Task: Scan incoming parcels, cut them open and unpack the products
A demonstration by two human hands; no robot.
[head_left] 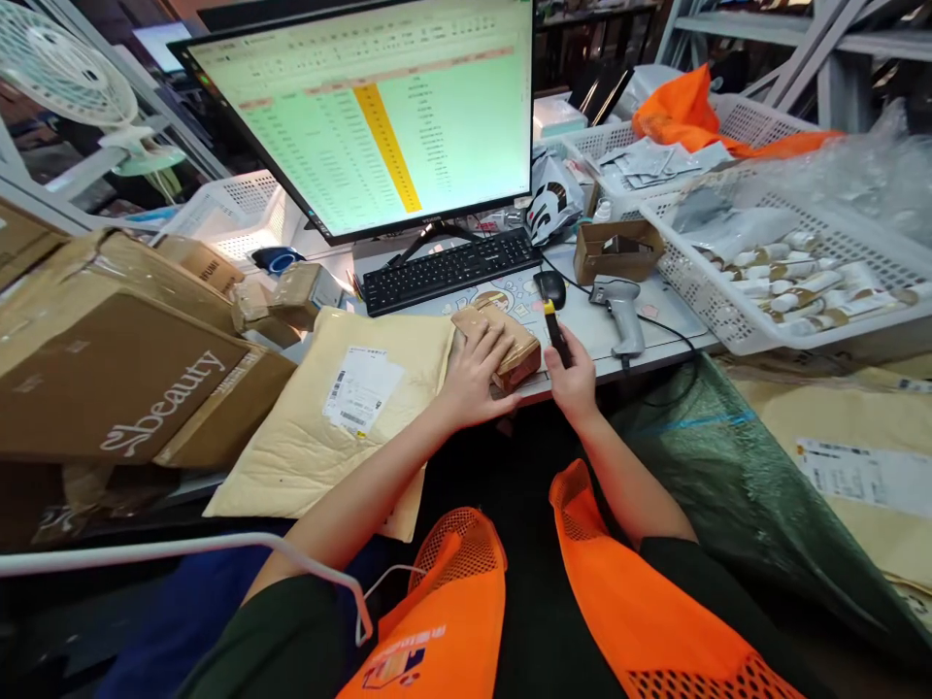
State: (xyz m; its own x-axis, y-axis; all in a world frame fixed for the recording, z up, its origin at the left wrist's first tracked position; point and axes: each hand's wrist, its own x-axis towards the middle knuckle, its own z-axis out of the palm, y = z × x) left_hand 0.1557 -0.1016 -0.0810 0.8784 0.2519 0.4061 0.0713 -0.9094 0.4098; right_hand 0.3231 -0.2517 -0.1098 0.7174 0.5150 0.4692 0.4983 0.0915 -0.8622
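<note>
My left hand (pixel 472 381) lies over the left part of a small brown taped cardboard box (pixel 518 351), fingers across its top and thumb along the near side. The box sits at the desk's front edge. In my right hand (pixel 574 381) is a black-and-yellow utility knife (pixel 556 332), held upright just right of the box. Whether its blade is out is too small to tell. Beside my left hand, a large padded yellow mailer (pixel 298 427) with white labels overhangs the desk edge.
A monitor (pixel 466 136), a keyboard (pixel 458 272), a mouse (pixel 549 288) and a corded barcode scanner (pixel 620 316) stand on the desk. Cardboard boxes (pixel 109 379) pile up at left. A white basket (pixel 717 311) of small bottles is at right, above a green sack (pixel 714 476).
</note>
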